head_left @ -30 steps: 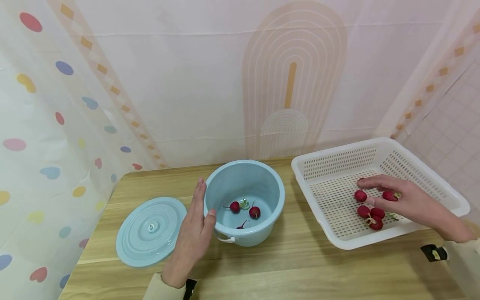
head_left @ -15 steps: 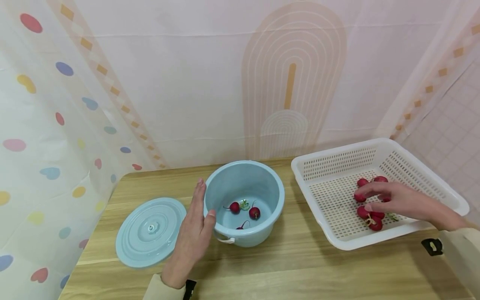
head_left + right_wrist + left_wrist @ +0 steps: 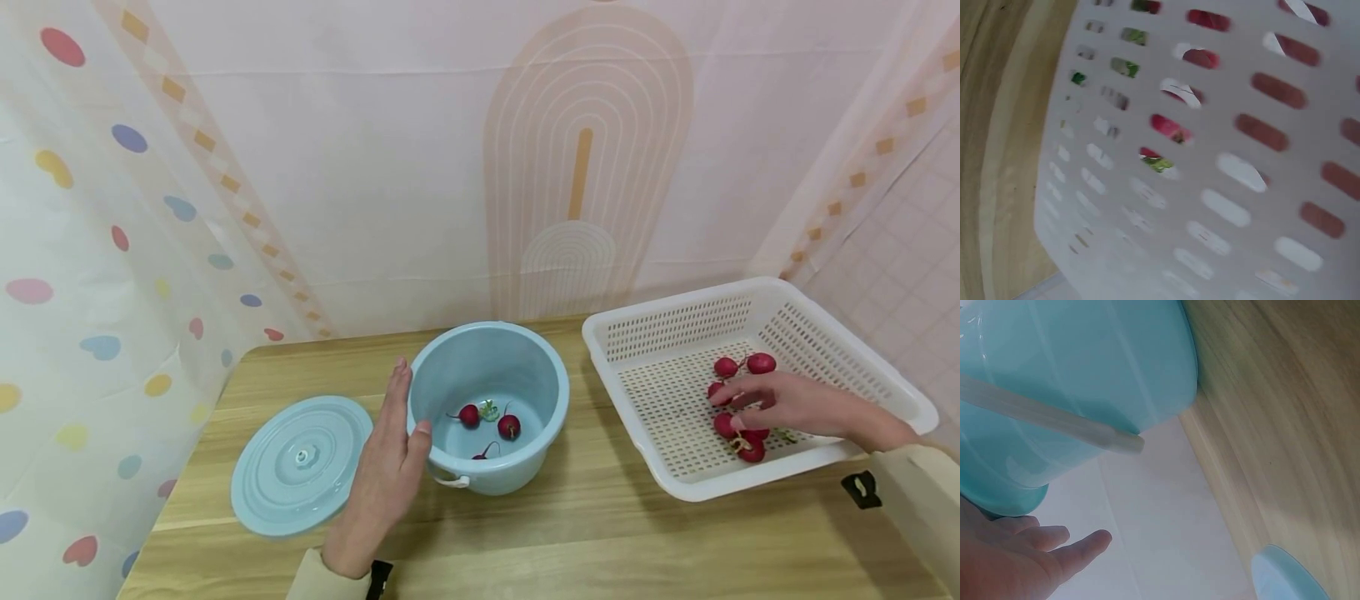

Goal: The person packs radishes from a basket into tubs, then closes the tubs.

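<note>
My left hand rests its straight fingers along the left outer side of a light-blue bucket, near the rim; the thumb stands apart. In the left wrist view its fingers show near the bucket's rim. Inside the bucket lie a few red radishes and a bit of green leaf. My right hand reaches into a white perforated basket, fingers bent over a cluster of radishes. The fingertips meet one radish; whether they pinch anything is hidden. Through the basket wall, radishes and skin show.
A round blue lid lies on the wooden table to the left of the bucket. The bucket's white handle hangs at its front left. Behind everything hangs a patterned curtain.
My right hand has lowered and shifted slightly within the basket, its fingers curving more over the radishes. Two radishes behind it have come into view. My left hand has not moved.
</note>
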A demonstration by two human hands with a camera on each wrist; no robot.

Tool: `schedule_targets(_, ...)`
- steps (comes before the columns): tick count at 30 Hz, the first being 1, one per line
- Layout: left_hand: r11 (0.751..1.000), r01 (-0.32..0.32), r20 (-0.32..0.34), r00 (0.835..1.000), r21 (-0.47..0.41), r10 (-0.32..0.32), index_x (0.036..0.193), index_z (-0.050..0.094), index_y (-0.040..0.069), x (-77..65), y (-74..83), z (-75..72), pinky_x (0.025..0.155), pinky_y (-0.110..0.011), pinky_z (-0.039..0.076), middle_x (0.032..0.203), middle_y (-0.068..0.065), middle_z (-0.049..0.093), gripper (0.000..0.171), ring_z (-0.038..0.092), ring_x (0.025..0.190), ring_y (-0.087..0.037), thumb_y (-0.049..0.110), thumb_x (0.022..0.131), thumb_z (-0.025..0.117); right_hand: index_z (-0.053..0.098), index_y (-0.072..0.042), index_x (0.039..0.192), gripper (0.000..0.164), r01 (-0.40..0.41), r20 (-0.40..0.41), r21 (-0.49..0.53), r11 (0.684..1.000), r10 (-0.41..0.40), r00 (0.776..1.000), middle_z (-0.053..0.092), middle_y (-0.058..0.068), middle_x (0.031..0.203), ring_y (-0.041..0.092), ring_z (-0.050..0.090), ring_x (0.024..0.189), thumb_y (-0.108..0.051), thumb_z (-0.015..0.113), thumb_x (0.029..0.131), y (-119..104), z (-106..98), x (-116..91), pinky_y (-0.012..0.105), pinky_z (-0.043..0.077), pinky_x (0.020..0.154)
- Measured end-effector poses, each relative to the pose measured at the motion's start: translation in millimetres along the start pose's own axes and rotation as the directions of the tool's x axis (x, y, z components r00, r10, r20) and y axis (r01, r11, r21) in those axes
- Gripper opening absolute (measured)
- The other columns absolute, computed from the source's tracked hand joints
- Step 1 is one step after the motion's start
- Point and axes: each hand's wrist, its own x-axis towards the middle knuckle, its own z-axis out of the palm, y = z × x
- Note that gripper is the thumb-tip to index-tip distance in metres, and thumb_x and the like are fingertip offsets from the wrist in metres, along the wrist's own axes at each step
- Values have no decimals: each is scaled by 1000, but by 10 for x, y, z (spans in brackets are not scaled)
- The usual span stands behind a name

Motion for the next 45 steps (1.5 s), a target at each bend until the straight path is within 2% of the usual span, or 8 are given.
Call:
schedule_targets(7, 1000, 1, -1, 1000, 3, -1, 164, 22, 2, -6, -5, 2, 117, -62, 32, 172, -10, 19, 67, 26, 155, -33, 13, 104, 48, 75, -14, 122, 32, -3, 36, -80, 997, 6, 999, 72, 12, 124, 22, 64, 109, -27, 76, 94, 66, 32, 55, 31, 54, 83)
schedule_targets(14, 1000, 12, 7, 1000, -1, -12, 165, 21, 4, -10, -9, 6, 118, -61, 31, 172, -11, 19, 67, 25, 155, -32, 14, 104, 47, 76, -18, 118, 28, -35, 56, -87, 996, 40, 998, 71, 14, 124, 32, 65, 112, -30, 77, 92, 60, 48, 98, 41, 54, 86)
schedule_targets(22, 1000, 6, 2, 1000, -2, -6, 164, 21, 3, -16, -5, -3, 119, -58, 32, 172, -8, 19, 66, 25, 155, -31, 15, 105, 48, 77, -21, 115, 23, 1, 74, -96, 995, 7, 997, 72, 5, 122, 12, 61, 110, -27, 76, 93, 95, 73, 111, 30, 53, 88)
schedule_targets(26, 1000, -2, 0, 1000, 9, 2, 165, 20, 3, -18, -7, -7, 121, -52, 29, 172, -7, 18, 66, 25, 155, -30, 18, 107, 47, 77, -19, 111, 17, 35, 80, -56, 998, -30, 996, 72, 1, 116, 2, 57, 99, -18, 76, 93, 110, 92, 126, 24, 52, 81)
schedule_targets(30, 1000, -3, 0, 1000, 18, 3, 165, 19, 5, -14, -12, -4, 120, -56, 31, 172, -8, 19, 67, 26, 155, -32, 15, 106, 48, 76, -18, 107, 15, 46, 79, -45, 998, -42, 996, 71, -1, 112, 2, 55, 91, -15, 76, 93, 110, 101, 136, 23, 51, 76)
schedule_targets(35, 1000, -5, -3, 1000, 19, 5, 165, 20, 4, -5, -13, 1, 118, -57, 32, 171, -12, 21, 67, 27, 155, -32, 13, 105, 49, 76, -24, 106, 14, 42, 22, -121, 992, -40, 999, 72, -5, 111, 3, 59, 99, -19, 77, 92, 104, 82, 128, 27, 53, 81)
schedule_targets(40, 1000, -4, -5, 1000, 20, 4, 165, 20, 5, -5, -9, 2, 119, -56, 32, 171, -14, 23, 68, 27, 155, -31, 12, 104, 49, 76, -22, 108, 16, 67, -41, -93, 993, -71, 997, 73, -6, 112, 1, 60, 105, -18, 78, 92, 85, 45, 89, 27, 55, 82)
schedule_targets(45, 1000, -16, -19, 1000, 13, 17, 164, 22, 3, -9, -9, 7, 124, -38, 24, 171, -12, 22, 67, 27, 155, -31, 12, 104, 50, 75, -15, 114, 21, 161, -111, -50, 986, -165, 980, 73, -4, 113, 0, 61, 104, -9, 75, 93, 59, 9, 26, 23, 54, 81)
